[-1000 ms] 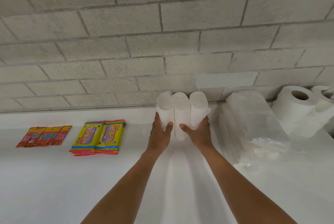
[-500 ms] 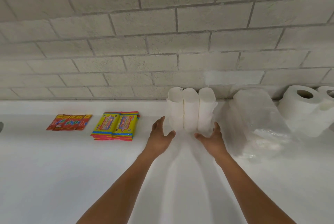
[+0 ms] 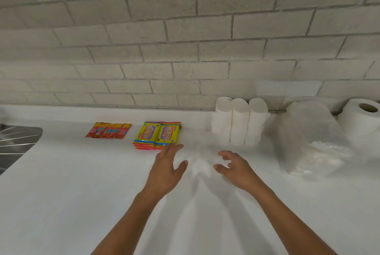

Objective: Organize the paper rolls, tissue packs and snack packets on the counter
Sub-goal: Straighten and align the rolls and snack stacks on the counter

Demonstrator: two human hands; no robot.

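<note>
Three white paper rolls [image 3: 239, 122] stand upright side by side against the back wall. My left hand [image 3: 167, 169] hovers over the white counter [image 3: 61, 193] in front of them, fingers spread and empty. My right hand [image 3: 236, 169] is beside it, fingers loosely curled and holding nothing. Both hands are clear of the rolls. Left of the rolls lies a stack of yellow tissue packs [image 3: 157, 135], and further left a row of red snack packets [image 3: 109, 130]. A toilet paper roll [image 3: 364, 120] sits at the far right.
A crumpled clear plastic bag [image 3: 308, 139] lies between the three rolls and the toilet roll. A steel sink drainer [image 3: 16, 141] is set into the counter at the left edge. A grey brick wall [image 3: 185, 39] backs the counter.
Both hands let go of the three rolls and drew back toward me over the counter. The rolls stayed standing at the wall. The view shifted left, bringing the sink into sight.
</note>
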